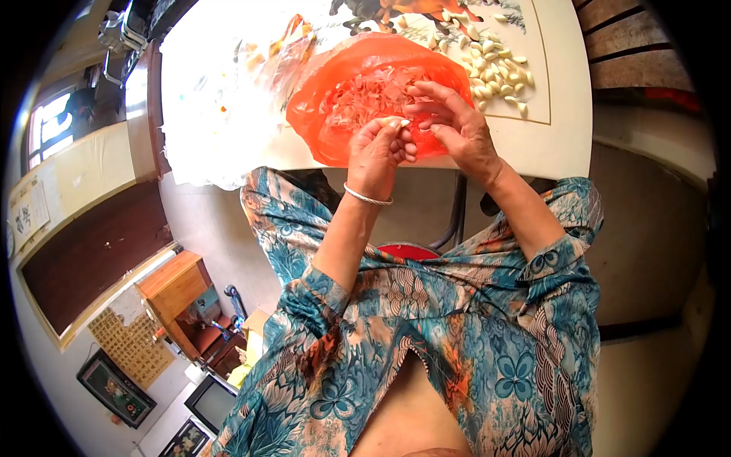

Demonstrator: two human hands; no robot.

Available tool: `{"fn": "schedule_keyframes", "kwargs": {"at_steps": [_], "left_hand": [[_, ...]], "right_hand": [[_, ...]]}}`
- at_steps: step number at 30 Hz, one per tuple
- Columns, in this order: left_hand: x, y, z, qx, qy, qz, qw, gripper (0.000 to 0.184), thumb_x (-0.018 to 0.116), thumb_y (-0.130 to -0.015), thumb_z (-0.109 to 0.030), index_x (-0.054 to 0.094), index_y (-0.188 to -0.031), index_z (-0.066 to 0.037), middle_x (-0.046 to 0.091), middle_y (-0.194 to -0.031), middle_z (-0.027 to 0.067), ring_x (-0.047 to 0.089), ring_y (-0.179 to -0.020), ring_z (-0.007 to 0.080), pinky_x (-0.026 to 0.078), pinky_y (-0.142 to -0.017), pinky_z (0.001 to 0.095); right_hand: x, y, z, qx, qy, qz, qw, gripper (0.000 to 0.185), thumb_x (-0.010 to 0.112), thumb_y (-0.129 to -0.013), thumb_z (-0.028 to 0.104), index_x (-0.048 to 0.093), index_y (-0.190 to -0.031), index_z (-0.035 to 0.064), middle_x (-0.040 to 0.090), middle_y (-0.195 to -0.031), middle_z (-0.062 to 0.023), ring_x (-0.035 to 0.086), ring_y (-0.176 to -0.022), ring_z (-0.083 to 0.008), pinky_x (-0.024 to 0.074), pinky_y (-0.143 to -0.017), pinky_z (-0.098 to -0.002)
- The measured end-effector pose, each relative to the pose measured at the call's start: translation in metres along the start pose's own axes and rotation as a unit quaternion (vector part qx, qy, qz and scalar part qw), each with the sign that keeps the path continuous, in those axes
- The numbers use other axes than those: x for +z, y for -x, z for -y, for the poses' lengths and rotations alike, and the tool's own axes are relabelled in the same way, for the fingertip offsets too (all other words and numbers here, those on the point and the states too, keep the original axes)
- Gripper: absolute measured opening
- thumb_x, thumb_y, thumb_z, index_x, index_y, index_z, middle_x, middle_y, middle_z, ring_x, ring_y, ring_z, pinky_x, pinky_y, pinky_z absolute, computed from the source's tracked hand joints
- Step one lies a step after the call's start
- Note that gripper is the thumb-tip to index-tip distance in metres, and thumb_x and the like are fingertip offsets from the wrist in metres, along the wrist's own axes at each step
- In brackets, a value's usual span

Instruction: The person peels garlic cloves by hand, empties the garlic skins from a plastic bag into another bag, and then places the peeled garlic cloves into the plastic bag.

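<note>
Between the thumb and fingers of my left hand [376, 152] is a small whitish garlic clove [404, 123]; most of it is hidden by the fingertips. My right hand [461, 135] is just to the right, its fingers spread and curved, with nothing visible in them. Both hands are over the near side of a red plastic bag [312, 107], which lies wide open on the table. Thin, papery garlic skins [373, 90] fill its middle. Beyond my right hand, a pile of peeled garlic cloves [496, 70] lies directly on the tabletop.
The pale table [563, 145] has a printed horse picture along its far part. A crumpled clear plastic bag [285, 57] lies left of the red bag, in strong glare. A slatted wooden seat [632, 46] stands at the right. Below the table edge are my legs in patterned cloth.
</note>
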State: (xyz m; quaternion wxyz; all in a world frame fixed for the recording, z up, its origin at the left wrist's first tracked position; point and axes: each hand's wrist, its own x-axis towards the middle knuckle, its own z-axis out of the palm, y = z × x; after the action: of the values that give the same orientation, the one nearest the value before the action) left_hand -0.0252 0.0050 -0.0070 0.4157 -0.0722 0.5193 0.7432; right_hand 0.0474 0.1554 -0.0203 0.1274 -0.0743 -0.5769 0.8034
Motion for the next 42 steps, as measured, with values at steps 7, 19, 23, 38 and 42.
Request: {"fn": "schedule_keyframes", "kwargs": {"at_steps": [7, 19, 23, 38, 42], "left_hand": [[0.011, 0.0, -0.006, 0.042, -0.083, -0.02, 0.995, 0.01, 0.054, -0.087, -0.003, 0.054, -0.096, 0.002, 0.063, -0.085, 0.013, 0.064, -0.072, 0.0206, 0.055, -0.063, 0.0294], [0.023, 0.0, -0.012, 0.027, -0.088, -0.023, 0.995, 0.018, 0.054, -0.088, -0.004, 0.051, -0.104, 0.004, 0.063, -0.089, 0.0164, 0.065, -0.071, 0.0211, 0.056, -0.064, 0.029], [0.019, -0.005, -0.007, 0.075, -0.124, -0.008, 0.989, 0.015, 0.051, -0.091, -0.011, 0.053, -0.097, 0.003, 0.063, -0.083, 0.0143, 0.063, -0.066, 0.0198, 0.054, -0.061, 0.028], [0.02, -0.021, -0.031, 0.415, -0.585, -0.056, 0.694, 0.02, 0.064, -0.075, 0.0, 0.058, -0.094, -0.001, 0.058, -0.088, 0.0119, 0.059, -0.077, 0.0228, 0.049, -0.066, 0.0305], [0.02, -0.016, -0.027, 0.377, -0.541, -0.007, 0.752, 0.019, 0.061, -0.08, -0.001, 0.058, -0.098, -0.001, 0.059, -0.091, 0.0099, 0.059, -0.079, 0.017, 0.049, -0.069, 0.0253]], "right_hand": [[0.0, -0.001, 0.002, 0.045, -0.046, 0.013, 0.998, 0.054, 0.046, -0.079, -0.008, 0.038, -0.131, 0.0043, 0.05, -0.12, -0.0119, 0.055, -0.108, -0.0183, 0.0454, -0.094, -0.0305], [0.001, 0.001, -0.009, 0.033, -0.043, -0.019, 0.998, 0.048, 0.049, -0.084, -0.007, 0.037, -0.13, 0.002, 0.054, -0.108, -0.0101, 0.059, -0.099, -0.0147, 0.0488, -0.087, -0.0246], [0.002, 0.002, -0.01, 0.024, -0.039, -0.025, 0.999, 0.048, 0.05, -0.084, -0.006, 0.038, -0.13, 0.0015, 0.054, -0.107, -0.0099, 0.059, -0.098, -0.0134, 0.0492, -0.085, -0.0243], [-0.088, -0.032, -0.007, -0.042, 0.202, -0.281, 0.937, 0.025, 0.059, -0.085, 0.009, 0.06, -0.108, 0.001, 0.062, -0.087, -0.0033, 0.061, -0.074, -0.0093, 0.0494, -0.066, -0.021], [-0.091, -0.039, 0.001, -0.025, 0.208, -0.279, 0.937, 0.027, 0.058, -0.086, 0.014, 0.06, -0.111, 0.0022, 0.063, -0.086, -0.0042, 0.059, -0.067, -0.009, 0.0477, -0.061, -0.0205]]}}
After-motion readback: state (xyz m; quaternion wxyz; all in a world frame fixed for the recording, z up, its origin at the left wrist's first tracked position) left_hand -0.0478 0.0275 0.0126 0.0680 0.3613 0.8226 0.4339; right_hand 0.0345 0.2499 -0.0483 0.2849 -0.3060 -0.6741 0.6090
